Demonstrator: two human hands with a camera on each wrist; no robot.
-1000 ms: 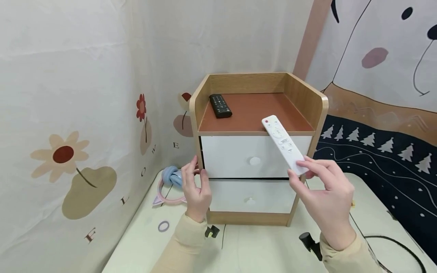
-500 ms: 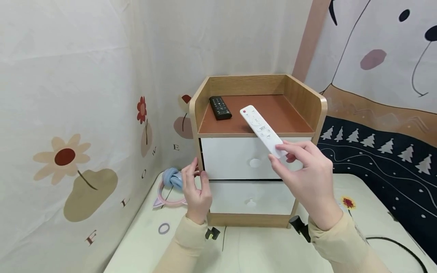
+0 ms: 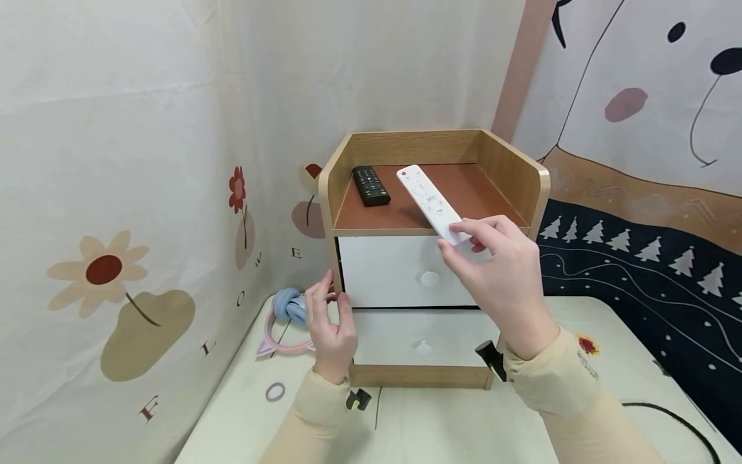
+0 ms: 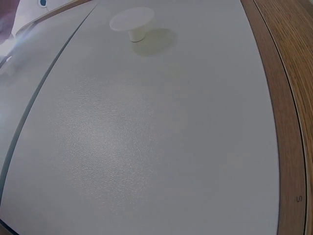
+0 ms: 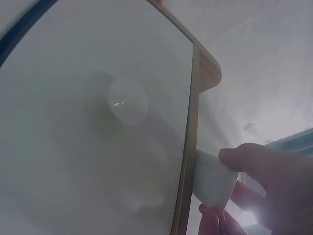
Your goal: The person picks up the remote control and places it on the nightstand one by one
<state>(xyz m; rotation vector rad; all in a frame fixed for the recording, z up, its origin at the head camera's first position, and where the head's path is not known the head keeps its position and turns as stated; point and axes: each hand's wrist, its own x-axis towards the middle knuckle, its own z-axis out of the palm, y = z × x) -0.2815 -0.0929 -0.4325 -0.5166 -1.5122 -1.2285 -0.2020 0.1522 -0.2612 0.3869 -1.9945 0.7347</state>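
Note:
By its near end, my right hand (image 3: pixel 504 277) pinches a slim white remote control (image 3: pixel 429 200) between thumb and fingers. The remote slants up and left above the cabinet's brown top shelf (image 3: pixel 458 183). In the right wrist view, the remote's end (image 5: pixel 212 183) shows beside the shelf edge, with the thumb and fingers around it. A black remote control (image 3: pixel 371 185) lies at the shelf's left. My left hand (image 3: pixel 332 332) rests against the left side of the small wooden cabinet (image 3: pixel 420 376), fingers loosely bent. A white drawer front with a round knob (image 4: pixel 133 20) fills the left wrist view.
Raised wooden walls (image 3: pixel 513 171) edge the shelf at back and sides. Below are two white drawers, both closed. On the pale table left of the cabinet lie a pink headband (image 3: pixel 290 350), a blue knotted band (image 3: pixel 288 304) and a purple ring (image 3: pixel 275 392). A black cable (image 3: pixel 678 419) runs at right.
My right hand has carried the white remote left and upward, from in front of the upper drawer to over the shelf. The left hand stays at the cabinet's side.

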